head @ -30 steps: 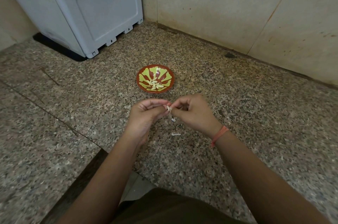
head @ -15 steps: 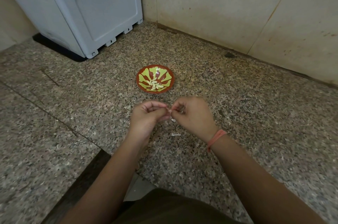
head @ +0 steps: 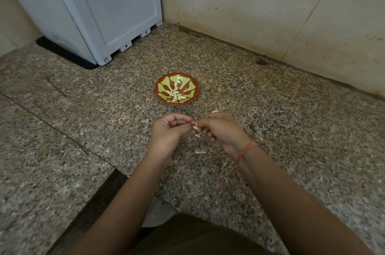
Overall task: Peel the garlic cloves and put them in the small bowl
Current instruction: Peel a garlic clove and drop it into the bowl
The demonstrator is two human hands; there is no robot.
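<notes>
Granite slab (head: 83, 129): I see speckled stone all round the small bowl, which sits on it.
Grey box (head: 93, 11): a big plastic unit stands beyond the small bowl and off to its left, well apart from it.
Left hand (head: 168, 129): it's on my side of the small bowl, just left of its centre line. The fingers are curled in and the fingertips pinch one end of a garlic clove.
Right hand (head: 220, 129): it's on my side of the small bowl, a little to its right. The fingers are curled and nip the same clove from the other end. An orange band (head: 245, 150) is on the wrist.
Small bowl (head: 166, 82): red with green leaf shapes, upright, near the hands but not touched by them.
Peeled cloves (head: 176, 95): a small pale heap lies in the bottom of the small bowl.
Garlic clove (head: 195, 127): it's held between the two hands above the slab, nearer me than the small bowl.
Skin scraps (head: 200, 152): one white flake lies on the slab, further from the small bowl than the hands are. Another bit dangles just under the clove.
Progress: by my reckoning we're well into it. A batch is already peeled and in the bowl, and this clove is mid-peel and has yet to go in.
Hidden: I can't tell how much skin is left on the clove, because the fingers cover most of it. I can't count the heap either. A pale bit peeks out behind the right hand, and it may be more garlic. No stock of unpeeled cloves is in sight.
</notes>
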